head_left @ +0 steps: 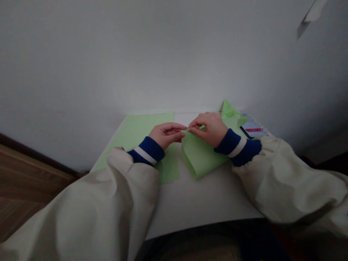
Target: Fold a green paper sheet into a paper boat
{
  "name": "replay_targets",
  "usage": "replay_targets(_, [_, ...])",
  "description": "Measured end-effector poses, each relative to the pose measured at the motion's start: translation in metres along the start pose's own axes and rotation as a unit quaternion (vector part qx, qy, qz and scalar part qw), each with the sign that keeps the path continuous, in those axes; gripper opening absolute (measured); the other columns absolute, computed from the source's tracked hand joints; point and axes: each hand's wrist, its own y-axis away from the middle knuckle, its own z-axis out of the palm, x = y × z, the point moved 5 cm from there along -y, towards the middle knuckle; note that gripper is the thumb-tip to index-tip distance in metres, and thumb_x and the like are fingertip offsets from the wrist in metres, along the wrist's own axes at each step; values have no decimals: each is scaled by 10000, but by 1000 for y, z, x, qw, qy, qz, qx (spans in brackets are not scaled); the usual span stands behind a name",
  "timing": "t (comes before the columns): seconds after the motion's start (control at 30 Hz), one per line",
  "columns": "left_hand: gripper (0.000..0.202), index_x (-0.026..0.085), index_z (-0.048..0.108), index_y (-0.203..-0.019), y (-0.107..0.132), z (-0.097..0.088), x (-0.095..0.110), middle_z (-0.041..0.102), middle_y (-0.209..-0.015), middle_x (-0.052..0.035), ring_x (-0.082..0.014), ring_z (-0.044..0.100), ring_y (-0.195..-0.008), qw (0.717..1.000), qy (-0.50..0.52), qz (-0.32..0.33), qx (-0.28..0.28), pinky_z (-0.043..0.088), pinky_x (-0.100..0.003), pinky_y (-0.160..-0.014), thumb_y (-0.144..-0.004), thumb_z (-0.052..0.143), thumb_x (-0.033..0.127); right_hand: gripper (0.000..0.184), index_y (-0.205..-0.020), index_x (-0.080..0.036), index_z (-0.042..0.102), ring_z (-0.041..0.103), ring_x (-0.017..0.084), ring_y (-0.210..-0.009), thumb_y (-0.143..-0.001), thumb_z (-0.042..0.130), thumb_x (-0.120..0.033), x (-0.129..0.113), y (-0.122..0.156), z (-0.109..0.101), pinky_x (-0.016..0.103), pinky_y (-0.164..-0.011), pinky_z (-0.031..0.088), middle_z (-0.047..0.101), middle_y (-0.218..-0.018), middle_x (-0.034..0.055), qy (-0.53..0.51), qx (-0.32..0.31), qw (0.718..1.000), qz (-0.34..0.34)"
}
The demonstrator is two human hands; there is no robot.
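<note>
Atop white counter (206, 199), right fingers (194, 131) pinching folded green paper (202, 156), left fingers (176, 127) pressed together beside; paper likely flimsy, hold by crease.

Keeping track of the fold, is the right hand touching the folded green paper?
Touching. The head view shows the right hand on the top edge of the folded green paper, with no gap visible between them.
</note>
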Motion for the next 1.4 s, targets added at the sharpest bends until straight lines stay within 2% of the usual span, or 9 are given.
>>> replay_targets(0.1, [288, 152, 701, -777, 0, 2, 3, 661, -671, -12, -126, 617, -609, 1000, 3, 15, -6, 566, -311, -652, -539, 771, 298, 167, -777, -206, 700, 538, 125, -678, -789, 578, -320, 0, -1, 1, 288, -715, 341, 633, -693, 3, -44, -9, 999, 11])
replay_targets(0.27, [275, 155, 696, -793, 0, 1, 4, 658, -674, -7, -110, 606, -600, 999, -9, 36, -4, 560, -273, -622, -556, 763, 278, 157, -769, -182, 698, 516, 120, -662, -779, 579, -284, -1, 0, 2, 255, -635, 361, 617, -707, 19, -75, -10, 997, 33])
replay_targets(0.5, [254, 146, 679, -844, 1, 0, 7, 629, -705, -22, -115, 589, -635, 991, -105, 82, 6, 550, -249, -578, -649, 696, 308, 150, -768, -173, 694, 525, 133, -686, -775, 578, -267, -2, 0, 1, 261, -636, 383, 615, -720, 29, -70, -15, 996, 53])
replay_targets(0.7, [219, 145, 689, -817, 1, -3, 13, 634, -745, -41, -116, 577, -654, 976, -168, 110, 79, 513, -225, -561, -662, 669, 299, 151, -800, -169, 698, 560, 146, -759, -785, 565, -238, -4, -2, 1, 279, -724, 424, 645, -774, 41, -75, 29, 996, 22])
replay_targets(0.83, [178, 133, 682, -787, 2, -6, 16, 609, -618, -5, -73, 523, -527, 979, -118, 91, 141, 443, -186, -497, -654, 655, 248, 195, -902, -194, 708, 575, 161, -890, -787, 551, -211, -2, -3, 1, 299, -825, 440, 660, -922, 56, -62, 41, 997, 8])
replay_targets(0.97, [151, 134, 684, -781, 5, -11, 16, 512, -483, 43, -44, 406, -402, 973, -97, 54, 203, 335, -168, -400, -664, 622, 206, 313, -1074, -196, 662, 580, 172, -1000, -800, 511, -182, 5, -2, 9, 316, -899, 437, 658, -1080, 56, -38, -19, 999, 15])
replay_targets(1.13, [200, 161, 702, -845, 7, -20, 15, 533, -553, 37, -33, 357, -378, 960, -109, 45, 253, 316, -178, -383, -670, 625, 220, 402, -1224, -199, 560, 568, 198, -1053, -833, 466, -223, 11, 1, 18, 382, -931, 405, 631, -1167, 59, 15, -69, 997, 3])
replay_targets(1.27, [246, 177, 707, -890, 7, -30, 8, 595, -645, 10, -42, 388, -398, 950, -117, 57, 284, 330, -188, -400, -678, 631, 276, 425, -1251, -154, 531, 562, 204, -1055, -836, 446, -187, 13, 1, 19, 385, -943, 377, 632, -1153, 95, 41, -85, 995, -20])
replay_targets(1.4, [269, 149, 694, -901, 7, -34, 2, 660, -763, -34, -86, 530, -518, 953, -85, 38, 289, 439, -212, -511, -677, 621, 280, 461, -1270, -133, 511, 562, 211, -1041, -815, 489, -210, 18, 3, 22, 369, -942, 378, 617, -1175, 111, 43, -124, 990, -52])
